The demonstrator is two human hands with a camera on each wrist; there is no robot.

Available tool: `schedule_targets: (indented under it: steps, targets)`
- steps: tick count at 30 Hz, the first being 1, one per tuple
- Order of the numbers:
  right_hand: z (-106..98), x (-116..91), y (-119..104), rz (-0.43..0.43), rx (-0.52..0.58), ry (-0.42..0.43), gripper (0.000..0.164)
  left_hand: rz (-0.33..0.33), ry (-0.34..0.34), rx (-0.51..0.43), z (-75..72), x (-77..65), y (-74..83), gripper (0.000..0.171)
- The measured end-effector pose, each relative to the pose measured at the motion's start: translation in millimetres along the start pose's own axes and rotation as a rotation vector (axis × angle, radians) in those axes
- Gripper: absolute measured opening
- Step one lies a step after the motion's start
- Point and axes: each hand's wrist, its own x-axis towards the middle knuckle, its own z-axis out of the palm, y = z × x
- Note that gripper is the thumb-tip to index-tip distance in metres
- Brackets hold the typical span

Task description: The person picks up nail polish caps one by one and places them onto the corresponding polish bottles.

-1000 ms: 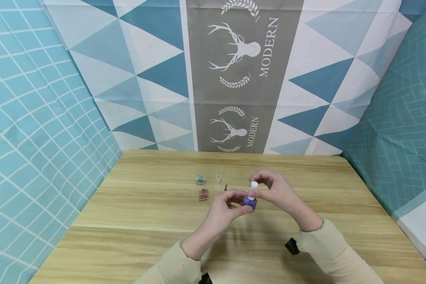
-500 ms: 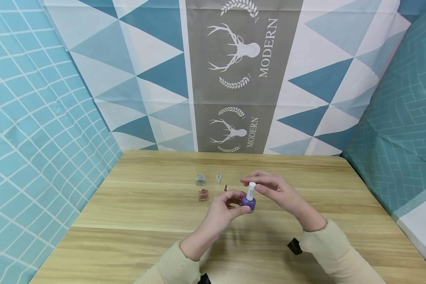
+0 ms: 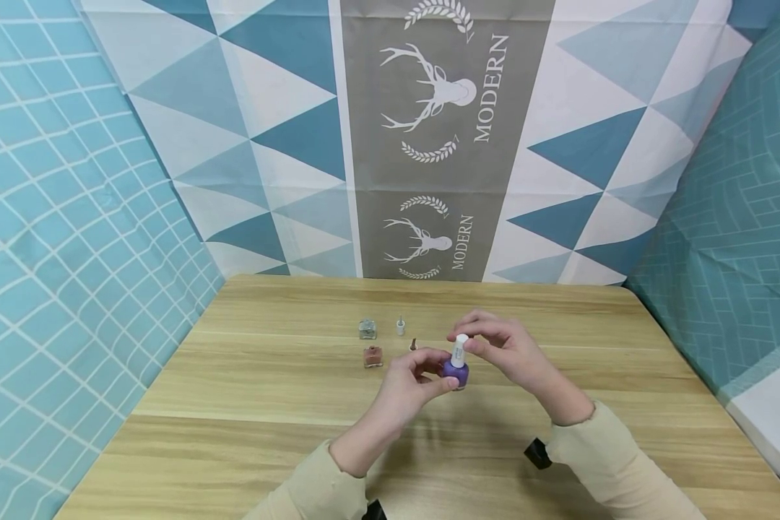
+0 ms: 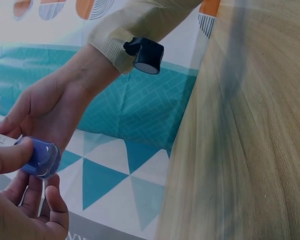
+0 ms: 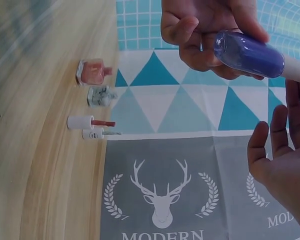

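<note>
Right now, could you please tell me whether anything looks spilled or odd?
No spill shows. Oddly, the pink bottle and pale bottle stand open, their caps nearby, brushes exposed; the MODERN lettering on the backdrop runs sideways in the head view.

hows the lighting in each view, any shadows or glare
Head view: brightest, soft shadows on the pale wooden table near the beige fabric sleeves; left wrist view: dimmer, a broad dark band down the table, small highlights on the glossy purple glass bottle; right wrist view: also dim, no strong glare.
</note>
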Motion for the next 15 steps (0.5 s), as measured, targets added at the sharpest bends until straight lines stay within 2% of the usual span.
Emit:
schedule_targets:
  steps: [15]
  targets:
    - [6.4,1.0,-0.3,0.043,0.033,0.101,0.009,0.000,0.009,-0.009,-0.6,0.7,-0.6,0.028]
